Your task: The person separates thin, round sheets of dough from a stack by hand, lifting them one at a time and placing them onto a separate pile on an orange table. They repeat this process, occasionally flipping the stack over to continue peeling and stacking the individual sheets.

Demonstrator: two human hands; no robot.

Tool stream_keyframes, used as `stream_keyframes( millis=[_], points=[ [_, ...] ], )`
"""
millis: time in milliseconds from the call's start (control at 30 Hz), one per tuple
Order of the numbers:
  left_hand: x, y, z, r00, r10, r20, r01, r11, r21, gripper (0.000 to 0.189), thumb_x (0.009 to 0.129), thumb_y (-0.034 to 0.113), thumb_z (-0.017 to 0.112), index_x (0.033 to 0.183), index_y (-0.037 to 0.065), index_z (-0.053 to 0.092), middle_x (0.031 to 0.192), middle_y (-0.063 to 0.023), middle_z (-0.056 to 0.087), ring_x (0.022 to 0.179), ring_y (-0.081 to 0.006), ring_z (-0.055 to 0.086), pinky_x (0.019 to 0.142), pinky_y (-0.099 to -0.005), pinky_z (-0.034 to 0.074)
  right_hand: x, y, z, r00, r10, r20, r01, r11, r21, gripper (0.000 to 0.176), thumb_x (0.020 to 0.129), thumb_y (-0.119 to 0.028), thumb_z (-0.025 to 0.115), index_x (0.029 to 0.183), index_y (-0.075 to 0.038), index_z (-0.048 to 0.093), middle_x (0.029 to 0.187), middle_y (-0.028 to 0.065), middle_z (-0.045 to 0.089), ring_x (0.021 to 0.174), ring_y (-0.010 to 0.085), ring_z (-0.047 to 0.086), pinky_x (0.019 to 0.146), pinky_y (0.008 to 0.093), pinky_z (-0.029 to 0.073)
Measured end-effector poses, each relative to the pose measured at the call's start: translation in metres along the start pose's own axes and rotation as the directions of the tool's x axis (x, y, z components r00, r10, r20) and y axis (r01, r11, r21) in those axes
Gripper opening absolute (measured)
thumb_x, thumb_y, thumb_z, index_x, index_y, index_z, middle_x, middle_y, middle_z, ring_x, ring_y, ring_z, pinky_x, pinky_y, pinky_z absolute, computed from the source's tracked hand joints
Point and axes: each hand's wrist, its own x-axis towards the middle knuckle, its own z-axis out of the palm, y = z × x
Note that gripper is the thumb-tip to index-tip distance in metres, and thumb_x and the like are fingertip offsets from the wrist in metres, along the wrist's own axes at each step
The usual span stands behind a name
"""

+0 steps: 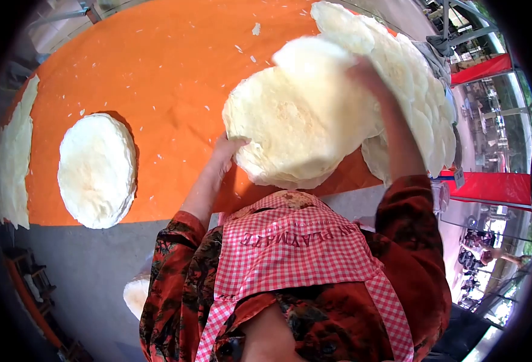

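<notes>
In front of me a stack of thin, round, pale flatbreads (281, 123) lies on an orange cloth. My left hand (227, 151) grips its near left edge, thumb on top and the other fingers mostly hidden. My right hand (362, 72), smeared by motion, is at the right end of a thin flatbread (311, 57) that is lifted and blurred over the stack. It appears to hold that flatbread by its edge. Just right of my right hand spreads a wide layer of overlapping flatbreads (420, 102).
Another round stack of flatbreads (96, 172) sits left on the orange cloth (163, 78), near its front edge. More pale sheets (14, 157) line the far left edge. Small white scraps dot the cloth. A pale round thing (136, 295) shows below the table, by my left sleeve.
</notes>
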Motion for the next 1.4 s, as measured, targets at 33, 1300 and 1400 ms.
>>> stream_keyframes(
  millis=[33, 1300, 1400],
  points=[
    [-0.008, 0.005, 0.007, 1.0, -0.006, 0.031, 0.008, 0.999, -0.05, 0.065, 0.074, -0.005, 0.069, 0.131, -0.005, 0.039, 0.119, -0.0203, 0.058, 0.104, -0.0335, 0.061, 0.092, -0.0437, 0.051, -0.001, -0.022, -0.03, 0.998, -0.003, 0.068, 0.0, 0.999, 0.052, 0.033, 0.076, -0.013, 0.058, 0.107, -0.003, 0.064, 0.078, 0.0001, 0.062, 0.067, 0.0145, 0.058, 0.059, 0.0304, 0.048],
    [-0.011, -0.017, 0.037, 0.933, 0.187, -0.308, -0.138, 0.975, 0.173, 0.045, 0.079, 0.002, 0.069, 0.12, -0.003, 0.053, 0.104, -0.0175, 0.065, 0.086, -0.0266, 0.066, 0.071, -0.0361, 0.056, -0.08, -0.132, 0.216, 0.917, 0.103, 0.386, 0.114, 0.859, -0.498, 0.059, 0.088, -0.038, 0.051, 0.142, -0.016, 0.04, 0.105, 0.0158, 0.065, 0.092, 0.0315, 0.064, 0.084, 0.042, 0.048],
    [-0.009, -0.018, 0.033, 0.952, 0.137, -0.275, -0.126, 0.99, 0.057, 0.047, 0.078, 0.003, 0.07, 0.121, -0.004, 0.051, 0.105, -0.0179, 0.065, 0.086, -0.0266, 0.066, 0.072, -0.0355, 0.056, -0.073, -0.114, 0.218, 0.921, 0.1, 0.377, 0.07, 0.908, -0.413, 0.053, 0.086, -0.031, 0.052, 0.135, -0.011, 0.048, 0.103, 0.0179, 0.066, 0.092, 0.033, 0.064, 0.083, 0.0425, 0.049]
  ],
)
